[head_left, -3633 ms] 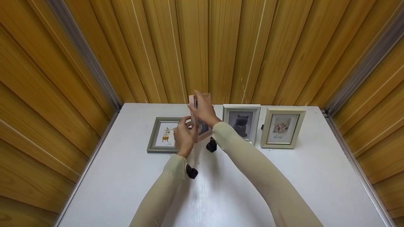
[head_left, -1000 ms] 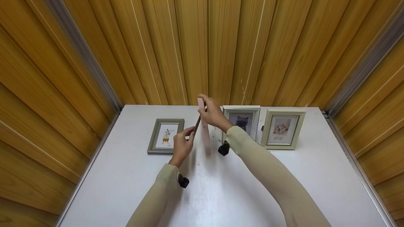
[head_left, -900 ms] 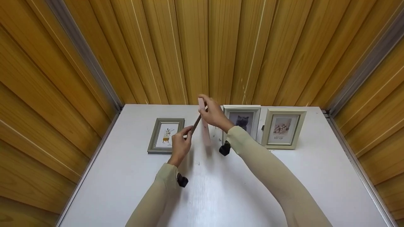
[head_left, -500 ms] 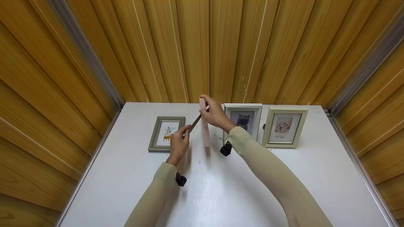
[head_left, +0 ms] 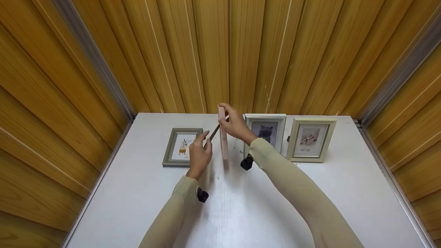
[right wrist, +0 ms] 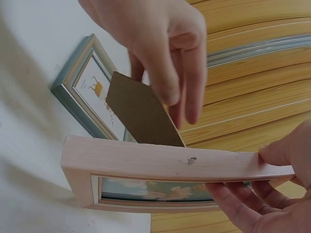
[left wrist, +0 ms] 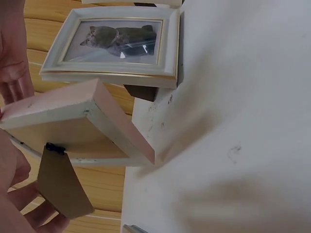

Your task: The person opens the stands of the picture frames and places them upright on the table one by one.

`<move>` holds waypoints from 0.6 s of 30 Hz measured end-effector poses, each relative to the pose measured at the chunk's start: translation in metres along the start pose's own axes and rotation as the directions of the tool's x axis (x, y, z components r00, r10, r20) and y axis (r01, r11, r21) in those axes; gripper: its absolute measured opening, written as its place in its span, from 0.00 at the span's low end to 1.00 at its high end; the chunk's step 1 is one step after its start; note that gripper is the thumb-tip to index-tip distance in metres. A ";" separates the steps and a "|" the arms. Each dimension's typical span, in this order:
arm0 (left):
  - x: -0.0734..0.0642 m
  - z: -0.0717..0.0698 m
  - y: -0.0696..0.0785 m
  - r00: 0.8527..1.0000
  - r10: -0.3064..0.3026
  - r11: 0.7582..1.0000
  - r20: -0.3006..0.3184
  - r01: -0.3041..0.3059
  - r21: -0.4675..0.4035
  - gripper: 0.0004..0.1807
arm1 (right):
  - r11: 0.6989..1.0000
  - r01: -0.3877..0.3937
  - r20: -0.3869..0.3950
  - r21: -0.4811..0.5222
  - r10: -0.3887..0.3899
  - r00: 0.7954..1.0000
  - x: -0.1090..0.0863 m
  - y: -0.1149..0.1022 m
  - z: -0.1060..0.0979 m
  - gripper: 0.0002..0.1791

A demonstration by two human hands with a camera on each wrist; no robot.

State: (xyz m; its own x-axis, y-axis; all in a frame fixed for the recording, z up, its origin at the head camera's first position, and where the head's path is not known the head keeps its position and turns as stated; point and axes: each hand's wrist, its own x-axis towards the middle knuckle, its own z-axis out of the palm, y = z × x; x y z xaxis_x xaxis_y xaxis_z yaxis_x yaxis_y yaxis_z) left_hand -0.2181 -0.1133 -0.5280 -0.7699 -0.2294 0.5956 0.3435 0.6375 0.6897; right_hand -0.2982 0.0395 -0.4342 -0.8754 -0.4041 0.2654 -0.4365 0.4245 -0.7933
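My right hand (head_left: 236, 125) grips the pink picture frame (head_left: 224, 144) by its upper end, thumb on one side and fingers on the other. The frame is held edge-on above the table, and part of its picture shows in the right wrist view. Its brown back stand (right wrist: 141, 111) is swung out from the hinge. Around the free end of that stand is my left hand (head_left: 200, 156), with thumb and fingers apart; the fingers lie close behind the board in the left wrist view. Whether they touch it I cannot tell.
A grey-green picture frame (head_left: 167, 148) stands on the left of the white table (head_left: 234, 213). To the right stand a silver-white frame with a cat picture (head_left: 265, 132) and a cream frame (head_left: 293, 141). Wood-panelled walls (head_left: 213, 51) close off the back and sides.
The pink frame was turned from partly facing the camera to edge-on, and its stand swung out. My left hand, pinching the stand half a second ago, has loosened its fingers and shifted slightly right.
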 end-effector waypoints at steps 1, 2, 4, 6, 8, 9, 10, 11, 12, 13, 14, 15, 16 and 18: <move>0.001 0.001 0.003 1.000 0.016 1.000 -0.007 -0.016 0.000 0.16 | 1.000 0.000 -0.002 -0.001 0.000 1.000 0.000 -0.001 0.000 0.30; 0.003 0.001 0.007 1.000 0.027 1.000 -0.007 -0.027 -0.008 0.17 | 1.000 -0.001 -0.005 -0.003 0.001 1.000 0.001 -0.001 -0.001 0.31; 0.006 0.001 0.014 0.999 0.032 0.999 0.014 -0.032 -0.006 0.19 | 1.000 0.002 -0.017 -0.015 -0.002 1.000 0.003 -0.002 -0.003 0.31; 0.006 0.002 0.020 0.998 0.049 0.999 0.041 -0.049 0.022 0.21 | 1.000 0.004 -0.031 -0.025 -0.004 1.000 0.004 -0.003 -0.004 0.31; 0.005 0.002 0.024 0.995 0.076 0.994 0.068 -0.081 0.071 0.23 | 1.000 0.004 -0.042 -0.027 -0.005 0.999 0.005 -0.003 -0.005 0.30; 0.004 0.003 0.026 0.992 0.096 0.991 0.078 -0.102 0.089 0.24 | 1.000 0.004 -0.042 -0.027 -0.005 0.999 0.004 -0.003 -0.005 0.30; 0.003 0.004 0.026 0.990 0.114 0.987 0.083 -0.123 0.103 0.25 | 1.000 0.002 -0.042 -0.026 -0.003 0.999 0.004 -0.003 -0.005 0.30; 0.002 0.005 0.027 0.988 0.132 0.984 0.085 -0.141 0.110 0.25 | 1.000 0.000 -0.039 -0.024 -0.001 0.999 0.003 -0.004 -0.005 0.30; 0.002 0.006 0.028 0.985 0.148 0.981 0.086 -0.157 0.110 0.26 | 1.000 -0.002 -0.037 -0.021 0.001 0.999 0.002 -0.004 -0.005 0.30; 0.001 0.007 0.028 0.984 0.154 0.981 0.090 -0.163 0.104 0.26 | 1.000 -0.002 -0.035 -0.023 0.001 0.999 0.001 -0.005 -0.005 0.30; 0.000 0.008 0.028 0.984 0.154 0.983 0.094 -0.162 0.090 0.27 | 1.000 -0.002 -0.032 -0.026 0.001 0.999 0.000 -0.006 -0.005 0.30; 0.000 0.009 0.028 0.984 0.151 0.985 0.096 -0.158 0.073 0.27 | 1.000 -0.003 -0.031 -0.029 0.002 1.000 0.000 -0.006 -0.005 0.30; -0.001 0.010 0.028 0.985 0.143 0.987 0.101 -0.150 0.061 0.28 | 1.000 -0.001 -0.032 -0.029 0.000 0.999 -0.001 -0.007 -0.004 0.30; -0.002 0.012 0.026 0.987 0.107 0.994 0.117 -0.109 0.014 0.29 | 1.000 0.001 -0.031 -0.029 -0.002 1.000 -0.001 -0.009 -0.003 0.30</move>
State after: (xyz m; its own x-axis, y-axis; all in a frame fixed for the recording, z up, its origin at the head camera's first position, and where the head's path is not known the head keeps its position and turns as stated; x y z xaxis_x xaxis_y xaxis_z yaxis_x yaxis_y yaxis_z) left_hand -0.2143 -0.0869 -0.5159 -0.7862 -0.0726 0.6137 0.4181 0.6688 0.6147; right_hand -0.2937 0.0387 -0.4259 -0.8805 -0.3798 0.2837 -0.4432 0.4471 -0.7770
